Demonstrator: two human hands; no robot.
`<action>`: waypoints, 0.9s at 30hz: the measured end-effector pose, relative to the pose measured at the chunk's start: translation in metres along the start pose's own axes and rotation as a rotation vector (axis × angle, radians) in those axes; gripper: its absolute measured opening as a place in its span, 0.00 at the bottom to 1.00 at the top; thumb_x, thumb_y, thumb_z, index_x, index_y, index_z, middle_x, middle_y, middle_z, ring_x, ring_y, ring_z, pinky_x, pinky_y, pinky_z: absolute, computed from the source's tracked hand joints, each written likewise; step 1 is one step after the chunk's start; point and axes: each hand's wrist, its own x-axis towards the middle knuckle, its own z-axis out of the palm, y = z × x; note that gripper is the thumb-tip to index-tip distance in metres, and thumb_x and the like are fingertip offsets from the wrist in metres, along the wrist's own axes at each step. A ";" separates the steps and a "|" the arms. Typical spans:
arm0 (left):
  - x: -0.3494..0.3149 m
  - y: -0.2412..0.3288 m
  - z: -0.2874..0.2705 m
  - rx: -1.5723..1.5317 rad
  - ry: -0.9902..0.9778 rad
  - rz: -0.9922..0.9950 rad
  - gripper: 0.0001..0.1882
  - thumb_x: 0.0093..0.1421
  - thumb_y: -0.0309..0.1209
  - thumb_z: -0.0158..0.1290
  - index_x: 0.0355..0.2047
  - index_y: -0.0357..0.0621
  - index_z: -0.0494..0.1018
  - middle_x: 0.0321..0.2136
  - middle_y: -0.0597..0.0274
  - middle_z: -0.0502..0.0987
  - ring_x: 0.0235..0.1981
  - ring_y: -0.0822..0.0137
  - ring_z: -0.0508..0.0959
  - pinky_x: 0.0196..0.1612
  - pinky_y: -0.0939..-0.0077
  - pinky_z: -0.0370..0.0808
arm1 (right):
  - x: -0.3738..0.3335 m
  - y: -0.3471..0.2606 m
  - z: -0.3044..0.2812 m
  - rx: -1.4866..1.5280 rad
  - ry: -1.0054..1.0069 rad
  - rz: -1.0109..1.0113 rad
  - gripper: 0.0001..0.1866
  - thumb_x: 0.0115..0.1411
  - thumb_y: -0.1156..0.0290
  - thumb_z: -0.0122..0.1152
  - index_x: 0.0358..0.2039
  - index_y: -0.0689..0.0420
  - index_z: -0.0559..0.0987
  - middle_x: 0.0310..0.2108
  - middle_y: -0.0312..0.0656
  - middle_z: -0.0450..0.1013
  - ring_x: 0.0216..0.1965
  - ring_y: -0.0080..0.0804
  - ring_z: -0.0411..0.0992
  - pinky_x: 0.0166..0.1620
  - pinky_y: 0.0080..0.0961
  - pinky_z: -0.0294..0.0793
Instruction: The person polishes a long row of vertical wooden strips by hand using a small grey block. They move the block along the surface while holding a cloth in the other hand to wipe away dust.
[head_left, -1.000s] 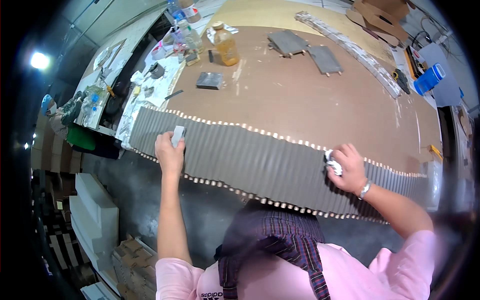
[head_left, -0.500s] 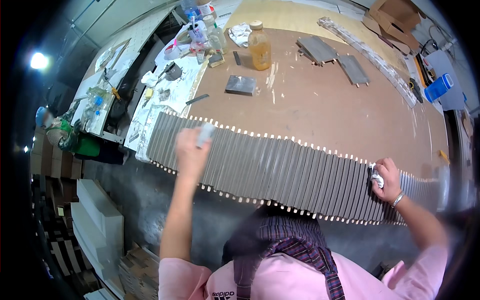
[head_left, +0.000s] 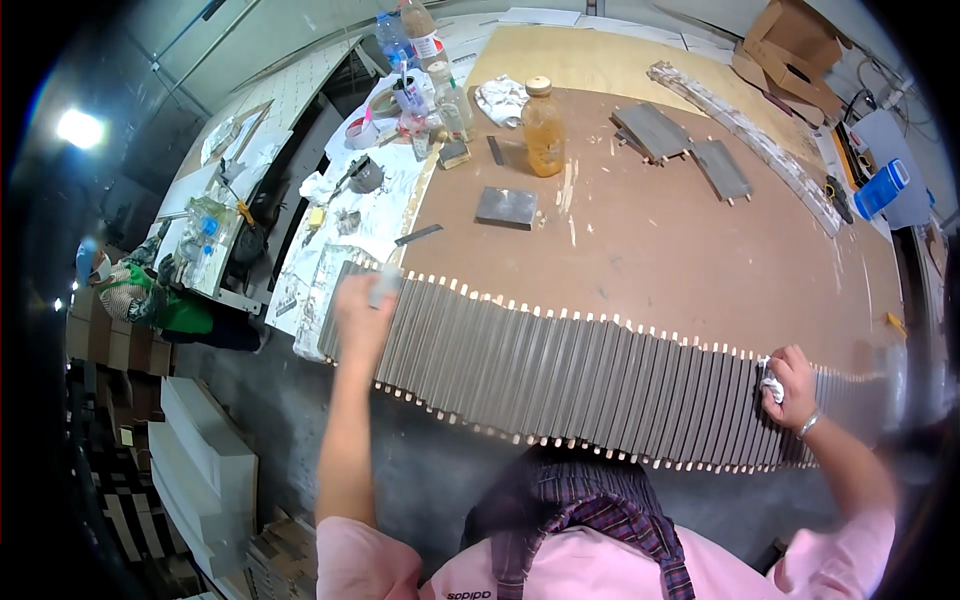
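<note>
Across the frame's lower middle, the row of grey slats [head_left: 540,372] could skew if the left hand [head_left: 360,312], gripping a blurred pale piece [head_left: 384,287], perhaps a block, or the right hand [head_left: 797,388], clutching white cloth [head_left: 771,388], pressed unevenly.

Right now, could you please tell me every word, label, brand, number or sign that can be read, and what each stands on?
Pink shirt: dark lettering on the chest, upside down at the lower edge; wording not copied here.
Bottle at the back left of the table: white-and-red label, print too small to read.
I can make out no other text.
</note>
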 end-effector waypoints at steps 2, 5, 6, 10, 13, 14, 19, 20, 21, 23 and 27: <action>0.019 -0.043 -0.013 -0.022 0.023 -0.244 0.09 0.56 0.29 0.61 0.34 0.37 0.78 0.30 0.50 0.77 0.34 0.50 0.77 0.40 0.57 0.74 | 0.004 -0.001 0.001 0.004 -0.008 0.001 0.17 0.48 0.61 0.60 0.33 0.60 0.72 0.34 0.49 0.68 0.34 0.51 0.66 0.37 0.43 0.69; 0.034 -0.038 -0.014 -0.013 0.150 -0.148 0.04 0.58 0.26 0.58 0.30 0.36 0.79 0.28 0.50 0.78 0.31 0.50 0.78 0.38 0.57 0.74 | 0.004 -0.001 0.002 0.001 -0.017 0.010 0.17 0.48 0.61 0.60 0.33 0.61 0.72 0.34 0.49 0.68 0.34 0.51 0.66 0.36 0.43 0.69; 0.031 -0.024 -0.011 -0.022 0.069 -0.032 0.04 0.58 0.25 0.58 0.30 0.36 0.78 0.29 0.51 0.78 0.31 0.50 0.78 0.38 0.57 0.74 | 0.003 0.001 0.001 -0.006 -0.016 0.015 0.18 0.48 0.60 0.60 0.33 0.61 0.72 0.34 0.49 0.68 0.34 0.51 0.66 0.36 0.43 0.68; 0.019 -0.002 -0.022 -0.095 0.033 -0.027 0.03 0.58 0.21 0.57 0.33 0.36 0.79 0.28 0.54 0.78 0.27 0.57 0.77 0.35 0.64 0.74 | 0.001 0.003 0.000 -0.009 -0.021 0.019 0.18 0.48 0.60 0.59 0.34 0.61 0.73 0.34 0.49 0.68 0.34 0.50 0.66 0.36 0.43 0.68; 0.026 -0.025 -0.037 -0.157 0.207 -0.125 0.05 0.57 0.20 0.59 0.35 0.36 0.80 0.26 0.57 0.76 0.26 0.64 0.75 0.34 0.70 0.74 | 0.001 0.002 -0.002 -0.017 -0.026 0.014 0.18 0.48 0.60 0.59 0.34 0.61 0.73 0.33 0.49 0.68 0.34 0.51 0.66 0.36 0.43 0.68; 0.026 -0.035 -0.043 -0.106 0.198 -0.177 0.06 0.58 0.22 0.59 0.36 0.36 0.80 0.27 0.56 0.78 0.27 0.63 0.76 0.34 0.70 0.74 | 0.002 0.002 -0.001 -0.006 -0.020 0.014 0.18 0.48 0.60 0.59 0.34 0.61 0.72 0.33 0.50 0.68 0.34 0.51 0.66 0.36 0.43 0.68; 0.015 -0.074 -0.037 -0.002 0.040 -0.373 0.13 0.59 0.31 0.62 0.41 0.36 0.82 0.33 0.50 0.83 0.32 0.58 0.81 0.39 0.66 0.76 | 0.003 0.002 0.003 0.001 -0.004 0.009 0.19 0.48 0.59 0.59 0.34 0.61 0.72 0.33 0.50 0.68 0.34 0.51 0.66 0.36 0.43 0.68; 0.015 -0.067 -0.034 -0.016 0.046 -0.376 0.12 0.59 0.31 0.62 0.40 0.36 0.82 0.32 0.50 0.82 0.32 0.57 0.81 0.38 0.66 0.76 | 0.003 0.003 0.003 -0.001 -0.010 0.012 0.19 0.48 0.59 0.59 0.33 0.61 0.72 0.33 0.50 0.68 0.34 0.51 0.66 0.36 0.43 0.68; 0.014 -0.059 -0.032 -0.030 0.052 -0.379 0.11 0.59 0.30 0.61 0.39 0.36 0.81 0.32 0.49 0.82 0.32 0.57 0.81 0.38 0.65 0.76 | 0.003 0.002 0.002 -0.005 -0.009 0.011 0.19 0.48 0.59 0.59 0.33 0.61 0.72 0.33 0.50 0.68 0.34 0.51 0.66 0.36 0.43 0.68; 0.015 -0.040 -0.029 -0.050 0.048 -0.331 0.10 0.58 0.30 0.62 0.38 0.36 0.81 0.31 0.50 0.82 0.32 0.55 0.80 0.39 0.64 0.76 | 0.001 0.001 0.002 -0.015 -0.019 0.028 0.19 0.48 0.59 0.59 0.33 0.61 0.73 0.33 0.50 0.68 0.34 0.51 0.66 0.36 0.43 0.68; 0.010 -0.024 -0.024 0.063 -0.030 -0.162 0.10 0.55 0.29 0.65 0.35 0.39 0.77 0.30 0.53 0.80 0.34 0.50 0.78 0.44 0.59 0.73 | -0.001 0.003 0.003 -0.016 -0.005 0.017 0.19 0.48 0.59 0.59 0.34 0.62 0.73 0.33 0.50 0.68 0.34 0.51 0.66 0.36 0.43 0.68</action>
